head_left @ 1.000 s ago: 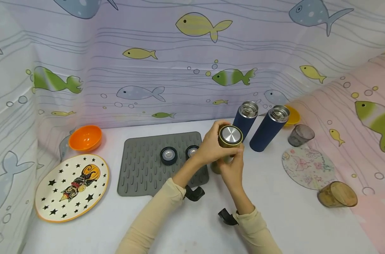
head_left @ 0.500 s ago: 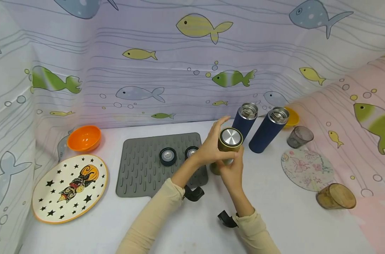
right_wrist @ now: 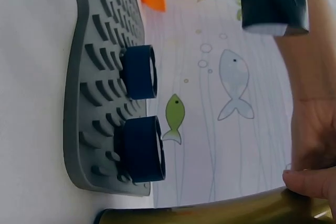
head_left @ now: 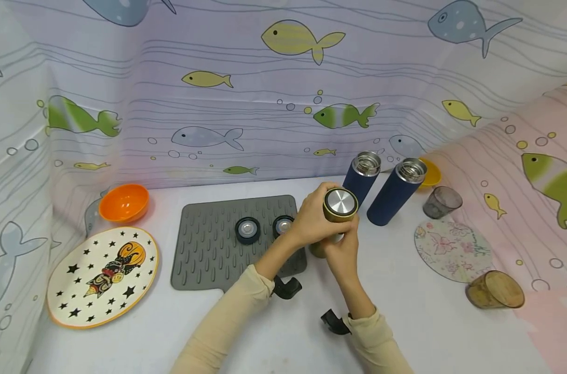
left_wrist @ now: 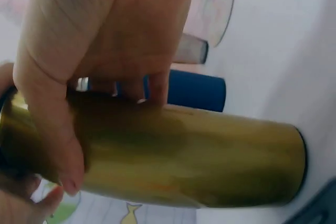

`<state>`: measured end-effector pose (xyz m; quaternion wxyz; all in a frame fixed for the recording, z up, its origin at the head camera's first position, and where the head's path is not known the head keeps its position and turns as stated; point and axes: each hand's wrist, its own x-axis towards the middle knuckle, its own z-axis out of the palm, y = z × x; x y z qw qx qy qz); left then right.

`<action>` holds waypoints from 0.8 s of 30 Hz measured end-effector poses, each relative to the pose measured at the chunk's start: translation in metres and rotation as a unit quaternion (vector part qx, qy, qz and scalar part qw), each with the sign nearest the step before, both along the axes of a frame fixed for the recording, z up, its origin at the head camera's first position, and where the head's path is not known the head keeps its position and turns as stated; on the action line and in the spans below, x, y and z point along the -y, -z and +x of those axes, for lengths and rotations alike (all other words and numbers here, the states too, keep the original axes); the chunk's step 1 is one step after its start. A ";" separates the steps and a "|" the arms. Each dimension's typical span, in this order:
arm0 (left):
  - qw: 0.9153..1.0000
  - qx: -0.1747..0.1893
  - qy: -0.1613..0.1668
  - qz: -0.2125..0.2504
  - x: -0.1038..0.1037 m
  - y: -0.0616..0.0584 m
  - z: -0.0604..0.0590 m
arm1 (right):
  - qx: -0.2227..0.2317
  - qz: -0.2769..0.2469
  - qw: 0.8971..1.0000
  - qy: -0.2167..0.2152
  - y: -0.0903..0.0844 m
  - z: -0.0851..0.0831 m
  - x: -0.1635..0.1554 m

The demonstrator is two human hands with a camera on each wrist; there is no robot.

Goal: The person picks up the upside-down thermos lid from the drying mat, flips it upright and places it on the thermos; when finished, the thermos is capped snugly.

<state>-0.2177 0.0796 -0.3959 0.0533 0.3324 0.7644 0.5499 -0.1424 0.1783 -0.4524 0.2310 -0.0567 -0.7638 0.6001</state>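
Observation:
A gold flask (head_left: 332, 221) with a silver-topped cap (head_left: 340, 201) stands upright just right of the grey mat (head_left: 208, 249). My left hand (head_left: 317, 215) curls round the cap end, and in the left wrist view its fingers (left_wrist: 105, 40) wrap the gold flask (left_wrist: 199, 161). My right hand (head_left: 341, 245) grips the flask's body lower down; its thumb (right_wrist: 310, 182) presses the gold flask (right_wrist: 210, 212). Two blue flasks (head_left: 360, 182) (head_left: 393, 195) stand open behind. Their two dark caps (head_left: 247, 229) (head_left: 282, 224) lie on the mat.
An orange bowl (head_left: 124, 202) and a star-patterned plate (head_left: 101, 275) sit at the left. At the right are a yellow bowl (head_left: 430, 174), a grey glass (head_left: 442, 201), a floral coaster (head_left: 451, 249) and an amber cup (head_left: 495, 290) on its side. Fish-print cloth walls surround the table.
Half a second ago my left fingers were spread off the cap; now they are curled round it again. The flask and right hand stay in place.

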 end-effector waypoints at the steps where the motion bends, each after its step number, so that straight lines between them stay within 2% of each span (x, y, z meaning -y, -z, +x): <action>1: 0.999 0.021 0.023 0.022 0.000 0.001 -0.001 | 0.003 0.000 1.000 -0.003 -0.001 0.000 0.000; 3: 0.995 0.060 0.050 0.057 0.001 0.001 -0.002 | 0.004 0.001 1.000 -0.009 -0.001 0.000 -0.001; 5: 0.994 0.080 0.046 0.065 0.002 0.002 -0.002 | 0.002 0.002 1.000 -0.006 -0.002 0.000 -0.001; 6: 0.995 0.078 0.033 0.057 0.001 0.002 -0.001 | 0.001 0.001 1.000 -0.003 -0.002 0.000 -0.001; 9: 0.999 0.038 -0.029 0.008 0.000 0.002 0.004 | -0.005 -0.003 1.000 0.002 -0.001 -0.001 0.000; 10: 0.999 0.032 -0.032 0.007 -0.001 0.003 0.005 | -0.006 -0.004 1.000 0.002 -0.001 -0.001 0.000; 11: 0.999 0.030 -0.024 0.016 -0.001 0.003 0.005 | -0.007 -0.004 1.000 0.000 -0.001 -0.001 0.000; 13: 0.997 0.046 0.017 0.051 -0.001 0.003 0.003 | -0.004 0.001 1.000 -0.004 0.000 0.000 0.000; 16: 0.995 0.063 0.052 0.050 0.002 0.001 -0.001 | -0.012 0.005 1.000 -0.008 0.002 0.001 0.000; 18: 0.998 0.045 0.023 0.029 0.001 0.000 0.003 | -0.018 0.006 1.000 -0.005 0.003 0.002 0.000; 20: 0.999 0.020 -0.025 0.001 -0.003 -0.001 0.008 | -0.024 0.002 1.000 -0.002 0.002 0.001 0.000; 21: 0.999 0.022 -0.033 0.008 -0.004 0.000 0.009 | -0.026 0.000 1.000 0.000 0.002 0.001 0.000; 23: 0.998 0.040 -0.017 0.047 -0.006 0.003 0.008 | -0.024 0.001 1.000 -0.001 0.002 0.001 0.001; 24: 0.996 0.061 0.008 0.071 -0.004 0.005 0.005 | -0.024 0.001 1.000 -0.004 0.002 0.001 0.001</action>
